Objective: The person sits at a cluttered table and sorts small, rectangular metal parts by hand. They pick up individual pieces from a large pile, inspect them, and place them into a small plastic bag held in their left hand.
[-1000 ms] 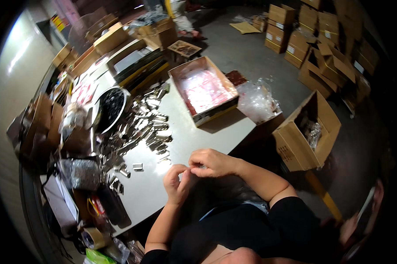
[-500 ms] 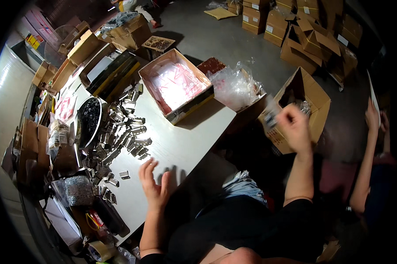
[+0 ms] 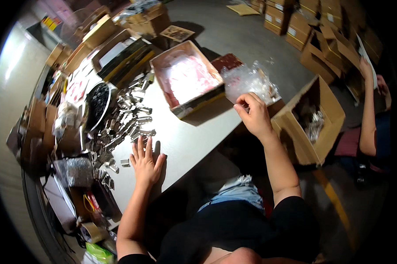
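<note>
My left hand (image 3: 146,165) reaches over the white table (image 3: 181,147), fingers spread, with its fingertips at the near edge of a heap of small bent metal pieces (image 3: 127,125). One loose metal piece (image 3: 125,163) lies just left of the hand. My right hand (image 3: 254,115) is raised beyond the table's right edge, its fingers curled in toward the thumb and nothing visible in them. Right of it stands an open carton (image 3: 301,149) with clear plastic packets (image 3: 315,125) inside.
A shallow box of pink-and-white packets (image 3: 187,77) sits on the table's far part, beside a clear plastic bag (image 3: 251,83). A round tub of black pieces (image 3: 98,103) stands behind the metal heap. Another person's arm (image 3: 369,110) is at right, holding a white sheet.
My right hand has moved left, away from the carton; the blurred, clear-and-metallic item it held is no longer in it. My left hand has moved forward and left to the metal pieces.
</note>
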The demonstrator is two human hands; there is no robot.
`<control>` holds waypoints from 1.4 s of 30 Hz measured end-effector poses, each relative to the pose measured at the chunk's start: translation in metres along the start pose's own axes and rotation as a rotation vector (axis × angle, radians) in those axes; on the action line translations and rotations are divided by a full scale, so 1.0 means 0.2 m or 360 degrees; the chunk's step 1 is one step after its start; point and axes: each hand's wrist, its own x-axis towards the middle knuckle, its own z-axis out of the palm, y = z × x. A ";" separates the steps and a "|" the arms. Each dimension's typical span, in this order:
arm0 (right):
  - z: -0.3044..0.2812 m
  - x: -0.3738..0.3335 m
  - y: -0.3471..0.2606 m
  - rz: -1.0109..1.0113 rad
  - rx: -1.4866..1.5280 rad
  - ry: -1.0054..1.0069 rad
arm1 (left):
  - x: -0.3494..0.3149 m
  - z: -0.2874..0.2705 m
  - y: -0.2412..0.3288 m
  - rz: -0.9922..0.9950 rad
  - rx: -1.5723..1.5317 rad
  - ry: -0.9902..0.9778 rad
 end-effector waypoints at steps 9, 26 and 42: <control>0.26 0.57 -0.17 -0.0671 -0.0433 -0.0482 | 0.01 -0.04 0.02 0.0015 -0.0022 0.0002; 0.49 0.94 -0.21 -0.0794 -0.1015 -0.1052 | -0.01 -0.06 0.01 -0.0157 -0.0206 0.0210; 0.62 -0.09 -0.28 -0.0789 0.0375 -0.0448 | -0.41 -0.10 -0.35 -0.0915 0.0418 0.1310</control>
